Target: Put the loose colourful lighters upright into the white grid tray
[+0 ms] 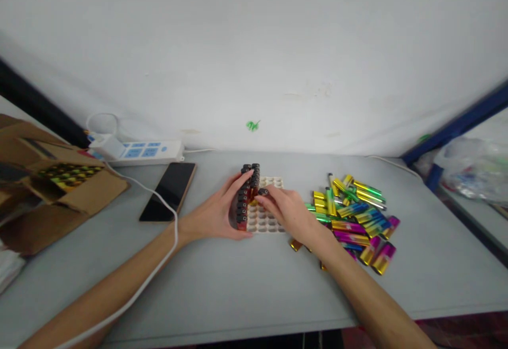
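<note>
A white tray point(266, 222) with a grid of round holes lies on the grey table. Upright lighters point(242, 203) with black tops fill rows along its left side. My left hand point(216, 212) wraps round the outer row, fingers at the far end and thumb at the near corner. Above the holes beside those rows, my right hand point(291, 211) pinches a lighter point(262, 192) near its black top; its body is partly hidden. Right of the tray, loose shiny lighters point(351, 224) in gold, green, blue and purple lie in a heap, partly behind my right forearm.
At the left stands an open cardboard box point(91, 193) with more lighters inside. A phone point(169, 193) lies near a white power strip point(151, 150). A white cable point(159, 196) crosses over my left forearm. Plastic bags point(472, 169) sit beyond the blue bar at right.
</note>
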`<act>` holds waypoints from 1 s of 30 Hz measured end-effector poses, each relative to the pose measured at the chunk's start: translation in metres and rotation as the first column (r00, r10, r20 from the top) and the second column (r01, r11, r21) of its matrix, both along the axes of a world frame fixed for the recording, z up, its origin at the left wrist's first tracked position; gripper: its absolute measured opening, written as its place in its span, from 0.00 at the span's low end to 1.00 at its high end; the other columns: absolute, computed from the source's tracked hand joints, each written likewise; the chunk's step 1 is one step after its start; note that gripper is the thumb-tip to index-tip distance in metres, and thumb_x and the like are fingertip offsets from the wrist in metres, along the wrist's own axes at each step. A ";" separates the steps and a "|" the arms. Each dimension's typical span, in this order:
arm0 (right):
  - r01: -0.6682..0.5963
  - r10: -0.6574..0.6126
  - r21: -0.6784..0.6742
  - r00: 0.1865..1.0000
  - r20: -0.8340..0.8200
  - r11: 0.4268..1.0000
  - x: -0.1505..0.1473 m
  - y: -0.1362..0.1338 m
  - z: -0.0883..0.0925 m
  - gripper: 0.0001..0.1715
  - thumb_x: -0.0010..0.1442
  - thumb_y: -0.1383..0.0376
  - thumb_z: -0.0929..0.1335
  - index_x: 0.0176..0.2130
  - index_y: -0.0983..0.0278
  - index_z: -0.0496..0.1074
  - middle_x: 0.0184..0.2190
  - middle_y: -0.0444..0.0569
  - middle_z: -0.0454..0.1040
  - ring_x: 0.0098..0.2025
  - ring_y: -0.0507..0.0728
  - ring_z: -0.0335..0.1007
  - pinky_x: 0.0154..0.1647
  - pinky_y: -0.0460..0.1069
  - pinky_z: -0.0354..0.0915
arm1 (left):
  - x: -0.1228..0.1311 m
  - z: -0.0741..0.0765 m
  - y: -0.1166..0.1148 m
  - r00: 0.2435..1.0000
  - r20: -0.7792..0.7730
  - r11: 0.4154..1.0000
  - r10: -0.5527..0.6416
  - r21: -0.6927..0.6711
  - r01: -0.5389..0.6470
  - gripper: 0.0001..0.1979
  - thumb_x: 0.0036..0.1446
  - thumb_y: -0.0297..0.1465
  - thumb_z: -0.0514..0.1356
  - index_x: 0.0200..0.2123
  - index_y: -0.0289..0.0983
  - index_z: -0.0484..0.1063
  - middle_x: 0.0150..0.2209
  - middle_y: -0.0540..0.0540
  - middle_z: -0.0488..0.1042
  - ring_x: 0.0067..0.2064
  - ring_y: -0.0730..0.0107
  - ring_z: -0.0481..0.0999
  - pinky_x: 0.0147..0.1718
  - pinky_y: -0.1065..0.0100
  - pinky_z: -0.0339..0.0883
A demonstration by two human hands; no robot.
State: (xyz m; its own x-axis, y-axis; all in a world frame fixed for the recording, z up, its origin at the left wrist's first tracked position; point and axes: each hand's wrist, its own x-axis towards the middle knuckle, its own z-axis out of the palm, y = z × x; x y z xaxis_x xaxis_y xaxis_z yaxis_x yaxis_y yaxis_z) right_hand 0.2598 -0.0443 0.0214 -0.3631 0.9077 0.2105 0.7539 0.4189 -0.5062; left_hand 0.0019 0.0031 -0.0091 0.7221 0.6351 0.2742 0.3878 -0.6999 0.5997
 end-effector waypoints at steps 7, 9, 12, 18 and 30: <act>-0.004 -0.002 0.038 0.987 0.159 0.999 -0.006 -0.001 0.002 0.14 0.84 0.57 0.66 0.50 0.63 0.76 0.45 0.57 0.85 0.45 0.63 0.84 0.47 0.54 0.74 | -0.001 -0.002 0.001 1.000 0.011 1.000 0.014 -0.012 -0.014 0.79 0.47 0.45 0.85 0.87 0.49 0.34 0.84 0.32 0.51 0.83 0.30 0.57 0.80 0.37 0.61; 0.001 -0.018 0.077 0.976 0.215 0.997 -0.008 -0.001 0.002 0.17 0.85 0.56 0.65 0.51 0.64 0.77 0.45 0.59 0.84 0.48 0.65 0.83 0.51 0.56 0.75 | 0.000 -0.002 0.001 1.000 0.006 1.000 0.022 -0.018 -0.022 0.79 0.47 0.44 0.85 0.87 0.48 0.34 0.84 0.31 0.51 0.83 0.30 0.57 0.80 0.37 0.60; -0.013 -0.011 0.091 0.964 0.265 0.996 -0.014 0.000 0.002 0.17 0.84 0.56 0.65 0.52 0.65 0.78 0.46 0.60 0.84 0.50 0.65 0.83 0.54 0.57 0.75 | 0.000 -0.001 0.000 1.000 -0.001 1.000 0.024 -0.013 -0.024 0.79 0.47 0.44 0.84 0.87 0.50 0.33 0.85 0.32 0.50 0.83 0.29 0.57 0.80 0.36 0.60; -0.044 0.038 0.019 0.971 0.238 0.999 -0.001 0.003 0.011 0.17 0.81 0.53 0.70 0.51 0.64 0.80 0.44 0.57 0.84 0.48 0.64 0.83 0.53 0.56 0.74 | 0.000 -0.001 0.000 1.000 0.006 1.000 0.025 -0.002 -0.025 0.79 0.48 0.43 0.84 0.87 0.53 0.32 0.85 0.34 0.50 0.83 0.28 0.59 0.79 0.35 0.62; -0.034 0.032 -0.063 0.999 -0.034 0.997 0.074 0.001 0.014 0.22 0.74 0.57 0.78 0.63 0.61 0.82 0.56 0.56 0.80 0.53 0.63 0.82 0.63 0.58 0.75 | 0.000 0.000 0.002 0.999 0.020 0.999 0.030 -0.025 -0.029 0.79 0.48 0.48 0.83 0.87 0.50 0.32 0.86 0.35 0.48 0.83 0.22 0.54 0.81 0.31 0.58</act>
State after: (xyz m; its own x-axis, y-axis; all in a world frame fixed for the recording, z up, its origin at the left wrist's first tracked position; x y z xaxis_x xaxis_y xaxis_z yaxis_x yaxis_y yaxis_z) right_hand 0.3338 -0.0431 0.0354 -0.3867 0.9073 0.1648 0.7229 0.4093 -0.5567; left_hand 0.0021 0.0046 -0.0092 0.6974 0.6626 0.2732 0.3952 -0.6735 0.6247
